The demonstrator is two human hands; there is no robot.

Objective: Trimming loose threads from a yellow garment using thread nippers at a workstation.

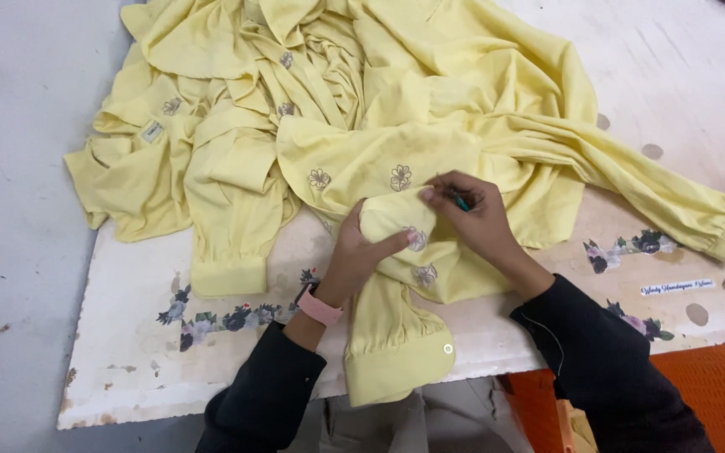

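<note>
The left hand point(361, 247) clenches a bunched fold of the yellow embroidered garment point(396, 134) spread across the worn floral table point(127, 369), while the right hand point(472, 214) pinches a small teal tool point(461, 201) against it, seemingly trimming threads, which calls for steady fingers.

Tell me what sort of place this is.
Probably a small garment workshop. A heap of yellow embroidered garments lies on a worn white table with flower decals. The left hand bunches one piece, while the right hand works on it with a small teal tool.
</note>
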